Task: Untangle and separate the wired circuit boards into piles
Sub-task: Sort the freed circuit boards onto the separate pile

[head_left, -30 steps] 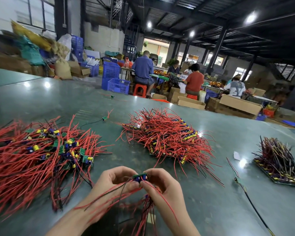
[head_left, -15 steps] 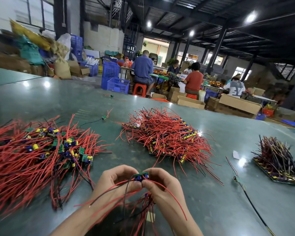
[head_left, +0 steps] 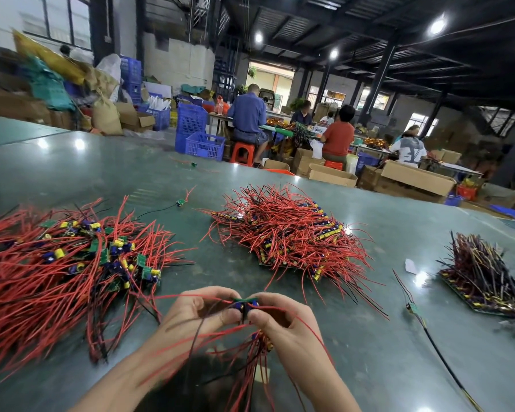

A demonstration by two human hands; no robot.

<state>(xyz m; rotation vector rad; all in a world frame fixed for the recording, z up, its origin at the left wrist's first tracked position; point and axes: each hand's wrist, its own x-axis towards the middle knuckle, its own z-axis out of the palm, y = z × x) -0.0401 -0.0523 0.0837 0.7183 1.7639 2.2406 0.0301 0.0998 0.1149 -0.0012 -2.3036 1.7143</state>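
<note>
Near the front edge of the green table [head_left: 369,337], my left hand [head_left: 197,313] and my right hand [head_left: 283,322] meet fingertip to fingertip and both pinch a small green circuit board [head_left: 245,304] with blue parts. Its red and black wires trail down between my wrists into a small tangled bunch [head_left: 250,361]. A loose heap of red-wired boards [head_left: 57,263] lies to the left. Beyond my hands sits a tighter pile of red-wired boards [head_left: 289,233]. A stack of boards with dark and yellow wires [head_left: 488,278] lies at the right.
Single wired boards lie loose on the table: one behind the left heap [head_left: 180,202], one far back [head_left: 194,164], one at the right with a long black lead [head_left: 412,307]. A white paper scrap [head_left: 410,266] lies nearby. Seated people, blue crates and cardboard boxes stand beyond the table.
My hands stay together on the small board and have shifted only slightly; the trailing wires have swung a little. The piles have not moved.
</note>
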